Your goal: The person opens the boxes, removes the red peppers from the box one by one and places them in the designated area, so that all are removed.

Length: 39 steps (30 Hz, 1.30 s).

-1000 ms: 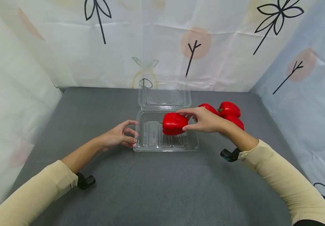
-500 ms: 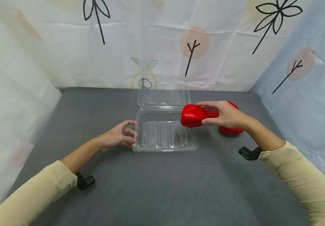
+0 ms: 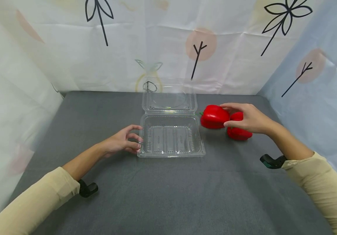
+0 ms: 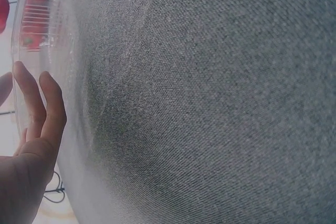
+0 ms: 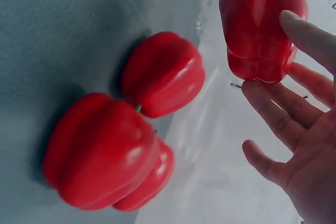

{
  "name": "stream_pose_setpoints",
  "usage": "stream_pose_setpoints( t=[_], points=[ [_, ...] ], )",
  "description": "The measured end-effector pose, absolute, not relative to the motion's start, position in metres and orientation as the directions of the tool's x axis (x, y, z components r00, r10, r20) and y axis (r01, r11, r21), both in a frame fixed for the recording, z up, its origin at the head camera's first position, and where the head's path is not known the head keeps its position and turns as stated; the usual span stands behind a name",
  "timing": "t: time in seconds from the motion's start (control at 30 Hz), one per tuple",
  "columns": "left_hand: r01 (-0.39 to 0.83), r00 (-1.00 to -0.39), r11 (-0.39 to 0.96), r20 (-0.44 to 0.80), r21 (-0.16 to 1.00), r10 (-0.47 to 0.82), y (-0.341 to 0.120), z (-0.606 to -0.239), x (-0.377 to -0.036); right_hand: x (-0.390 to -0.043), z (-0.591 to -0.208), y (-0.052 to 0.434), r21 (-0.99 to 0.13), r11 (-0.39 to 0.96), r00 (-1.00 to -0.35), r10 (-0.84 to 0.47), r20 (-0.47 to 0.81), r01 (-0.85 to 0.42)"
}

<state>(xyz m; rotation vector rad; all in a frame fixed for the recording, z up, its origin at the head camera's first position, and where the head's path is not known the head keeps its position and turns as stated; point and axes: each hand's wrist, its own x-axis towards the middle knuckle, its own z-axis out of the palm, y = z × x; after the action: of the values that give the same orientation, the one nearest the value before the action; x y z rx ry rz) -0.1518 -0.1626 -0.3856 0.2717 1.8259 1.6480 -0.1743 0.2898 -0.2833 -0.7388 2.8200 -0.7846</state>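
The clear plastic clamshell box [image 3: 170,137] sits open in the middle of the grey tabletop [image 3: 162,195], lid tipped back toward the patterned sheet, and its tray holds nothing at all. The left hand [image 3: 124,140] rests at the tray's left edge with its fingers loosely bent and touching the rim, steadying it rather than gripping. Off to the right, the right hand [image 3: 246,118] pinches a red bell pepper [image 3: 213,116] between thumb and fingertips, carrying it just clear of the box's right side and low over the cloth. Beside it lie more red peppers [image 5: 126,129], three by the wrist view, bunched together and touching. As I read it, the box stands emptied, the held pepper is on its way to the pile, and only setting it down looks left.
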Motion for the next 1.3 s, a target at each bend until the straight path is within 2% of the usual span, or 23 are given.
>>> stream_pose_setpoints(
  t=[0.43,0.7,1.03,1.3],
  points=[
    [-0.264,-0.763,0.180,-0.319,0.948,0.562,-0.162,-0.386,-0.152,-0.170,-0.309,0.312,-0.530,0.772,-0.906,-0.424,-0.020,-0.349],
    [-0.274,-0.764,0.184,-0.330,0.944,0.555,-0.161,-0.386,-0.153,-0.168,-0.319,0.317,-0.538,0.767,-0.907,-0.420,-0.009,-0.350],
    [-0.270,-0.764,0.186,-0.328,0.945,0.555,-0.162,-0.386,-0.153,-0.168,-0.337,0.322,-0.513,0.738,-0.862,-0.507,0.006,-0.438],
    [-0.271,-0.762,0.182,-0.326,0.945,0.559,-0.162,-0.387,-0.153,-0.168,-0.345,0.318,-0.489,0.748,-0.854,-0.520,-0.010,-0.450]
  ],
)
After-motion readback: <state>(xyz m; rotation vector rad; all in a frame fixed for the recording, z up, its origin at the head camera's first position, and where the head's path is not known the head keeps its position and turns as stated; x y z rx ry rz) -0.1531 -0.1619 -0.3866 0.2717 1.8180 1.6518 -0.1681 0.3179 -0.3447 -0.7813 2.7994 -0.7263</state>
